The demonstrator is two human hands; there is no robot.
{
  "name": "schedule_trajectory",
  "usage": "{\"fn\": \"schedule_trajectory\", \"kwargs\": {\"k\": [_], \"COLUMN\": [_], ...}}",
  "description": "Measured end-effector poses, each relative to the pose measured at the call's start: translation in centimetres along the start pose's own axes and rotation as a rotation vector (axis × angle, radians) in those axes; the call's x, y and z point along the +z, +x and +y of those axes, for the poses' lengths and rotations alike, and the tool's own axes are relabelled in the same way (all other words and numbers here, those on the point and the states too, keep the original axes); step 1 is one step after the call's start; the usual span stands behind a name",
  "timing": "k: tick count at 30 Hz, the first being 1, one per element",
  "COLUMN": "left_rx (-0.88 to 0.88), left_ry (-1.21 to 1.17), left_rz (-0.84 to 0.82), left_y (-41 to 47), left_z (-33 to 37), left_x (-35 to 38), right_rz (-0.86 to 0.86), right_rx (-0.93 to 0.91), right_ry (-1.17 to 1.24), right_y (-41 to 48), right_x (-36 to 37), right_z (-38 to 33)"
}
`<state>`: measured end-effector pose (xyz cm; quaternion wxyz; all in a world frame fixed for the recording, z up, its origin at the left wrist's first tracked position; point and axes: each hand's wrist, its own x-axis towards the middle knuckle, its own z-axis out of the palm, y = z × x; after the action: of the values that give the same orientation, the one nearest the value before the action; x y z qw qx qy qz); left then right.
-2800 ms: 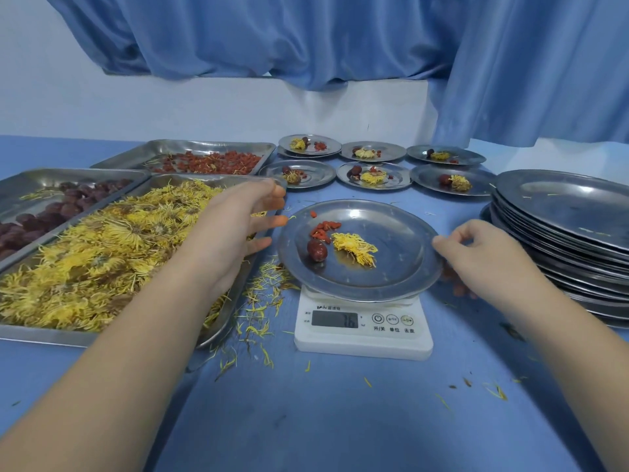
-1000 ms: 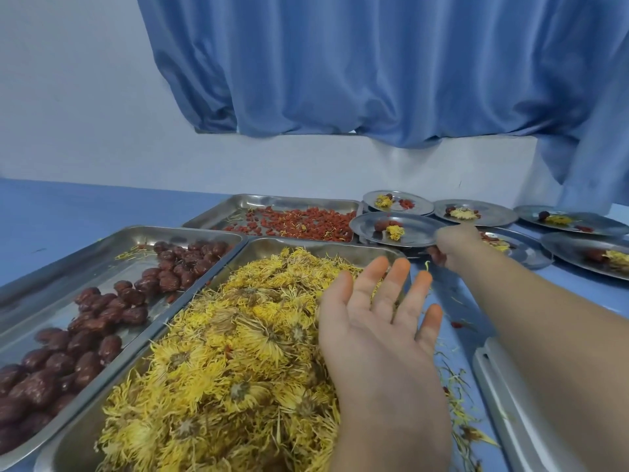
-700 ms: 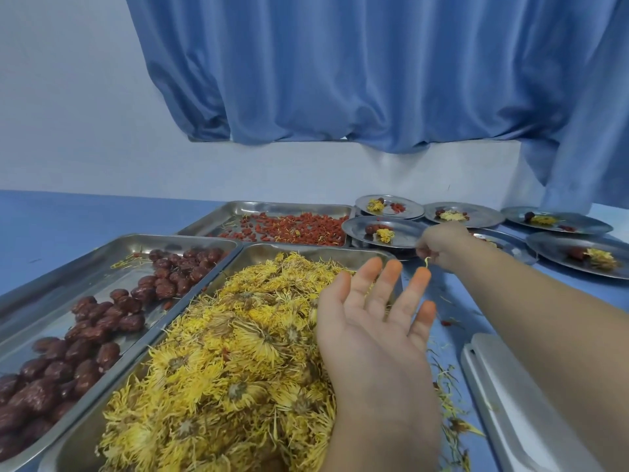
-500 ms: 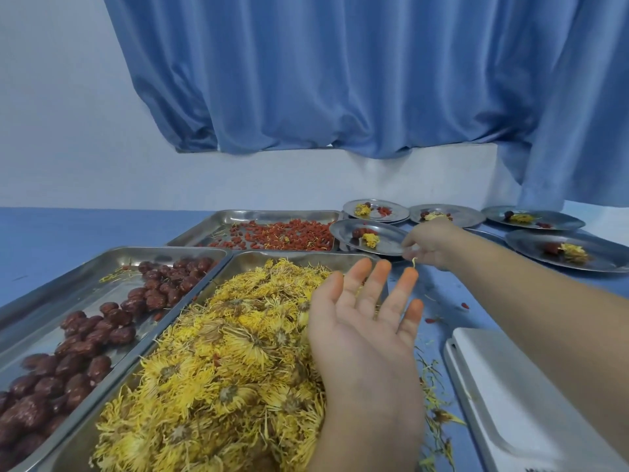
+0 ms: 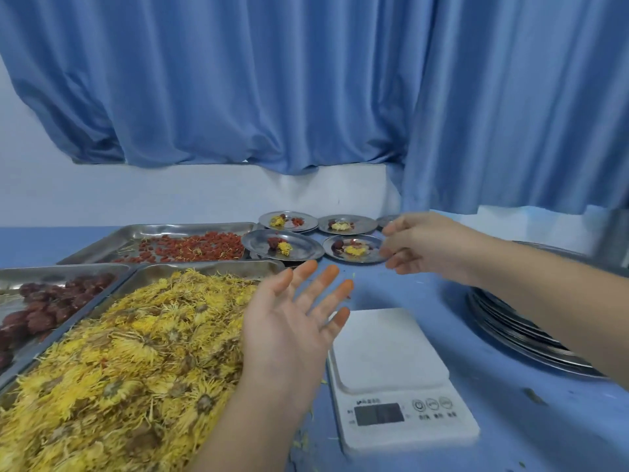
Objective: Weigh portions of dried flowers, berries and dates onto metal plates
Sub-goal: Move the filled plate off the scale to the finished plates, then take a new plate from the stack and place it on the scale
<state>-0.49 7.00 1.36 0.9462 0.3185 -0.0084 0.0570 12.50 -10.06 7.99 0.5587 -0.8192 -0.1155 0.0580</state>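
Note:
A white kitchen scale [image 5: 391,362] stands on the blue table with no plate on it. My left hand [image 5: 292,321] hovers flat with spread fingers between the scale and the tray of yellow dried flowers [image 5: 136,352]. My right hand [image 5: 425,247] is farther back, fingers loosely bent, beside a filled metal plate [image 5: 354,258]; it holds nothing that I can see. Several more filled plates [image 5: 282,248] sit behind. Dates fill a tray [image 5: 44,304] at the left, red berries a tray [image 5: 190,250] at the back.
A stack of empty metal plates [image 5: 524,332] sits at the right, partly behind my right forearm. Blue curtains hang over a white wall behind the table. Loose petals lie around the scale.
The filled plate has left the scale and now stands among the back plates. My right hand has drawn back to the right from those plates. The view has swung right, showing the bare scale.

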Motion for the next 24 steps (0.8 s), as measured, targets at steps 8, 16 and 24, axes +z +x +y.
{"fn": "schedule_trajectory", "kwargs": {"k": [8,16,24], "left_rx": [-0.015,-0.018,-0.028], "left_ry": [0.135,0.201,0.253], "left_rz": [0.009,-0.013,-0.037], "left_y": [-0.1,-0.3,-0.2], "left_z": [-1.0,-1.2,-1.4], "left_x": [0.4,0.4,0.2], "right_rz": [0.21,0.137,0.261], "right_rx": [-0.095,-0.072,-0.167], "right_ry": [-0.74,-1.14,-1.129], "right_y": [-5.8,-8.3,-9.1], "right_x": [-9.6,-12.9,-12.7], "right_z": [3.8,6.1,7.1]}}
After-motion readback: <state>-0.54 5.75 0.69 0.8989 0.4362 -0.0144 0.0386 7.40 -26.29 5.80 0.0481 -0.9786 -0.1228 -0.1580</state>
